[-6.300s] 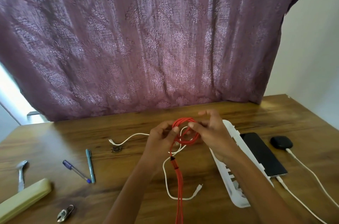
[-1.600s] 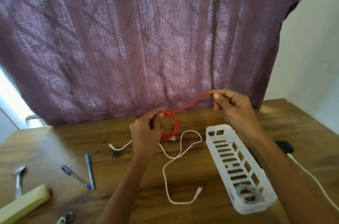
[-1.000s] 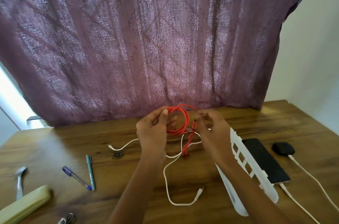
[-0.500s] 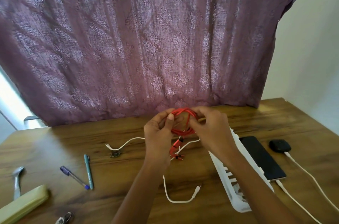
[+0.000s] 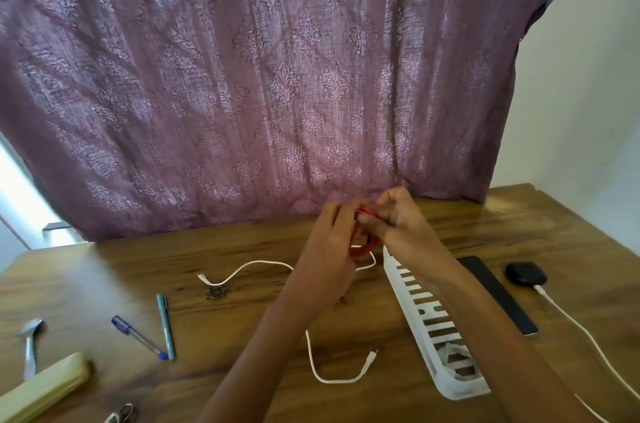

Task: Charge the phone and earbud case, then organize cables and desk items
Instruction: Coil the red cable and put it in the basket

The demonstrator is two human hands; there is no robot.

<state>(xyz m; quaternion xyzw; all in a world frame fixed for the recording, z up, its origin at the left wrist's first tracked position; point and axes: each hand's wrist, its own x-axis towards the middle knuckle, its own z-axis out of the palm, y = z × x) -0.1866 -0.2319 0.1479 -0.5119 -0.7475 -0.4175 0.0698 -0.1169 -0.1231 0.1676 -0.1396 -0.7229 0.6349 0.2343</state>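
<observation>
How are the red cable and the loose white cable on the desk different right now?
The red cable is bunched into a small coil; the white cable sprawls uncoiled. The red cable is held above the desk by the left hand and right hand; the white cable lies on the wooden desk, untouched, both ends free. Both are thin cords.

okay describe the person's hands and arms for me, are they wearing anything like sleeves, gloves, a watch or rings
Both forearms come in bare from the bottom edge: no sleeves, no gloves. The left hand and right hand show no watch or bracelet at the wrists. No ring is visible, though the fingers overlap and are slightly blurred, so a thin one could be missed.
</observation>
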